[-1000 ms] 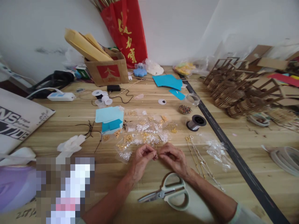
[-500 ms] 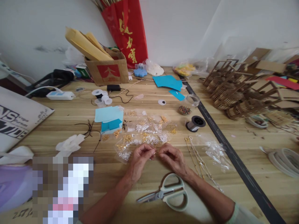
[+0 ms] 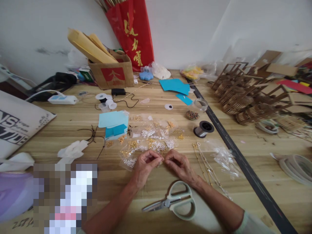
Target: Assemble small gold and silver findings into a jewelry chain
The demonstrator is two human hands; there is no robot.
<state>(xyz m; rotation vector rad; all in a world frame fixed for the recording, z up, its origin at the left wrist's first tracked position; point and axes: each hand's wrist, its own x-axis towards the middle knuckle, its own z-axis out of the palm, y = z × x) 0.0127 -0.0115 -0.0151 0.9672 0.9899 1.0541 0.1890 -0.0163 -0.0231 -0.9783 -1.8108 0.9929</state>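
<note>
My left hand (image 3: 148, 165) is closed in a pinch, with a thin strand (image 3: 162, 155) showing at its fingertips. Close beside it, my right hand (image 3: 179, 164) is also pinched shut, its fingertips almost meeting the left ones; whatever lies between them is too small to make out. A faint fine line hangs below the left hand. Just beyond the hands lie small clear bags of silver beads (image 3: 159, 145) and gold beads (image 3: 133, 144). Pale-handled scissors (image 3: 170, 202) lie between my forearms, blades pointing left.
Right of my hands are gold and silver chains (image 3: 208, 165), a wire spool (image 3: 204, 129), clear plastic bags (image 3: 225, 157) and a jar of beads (image 3: 195, 110). Blue cards (image 3: 113, 119) lie at left. Small wooden baskets (image 3: 246, 97) crowd the far right.
My fingertips have drawn slightly closer together, the right hand shifting a little to the left. Everything else on the table stays where it was.
</note>
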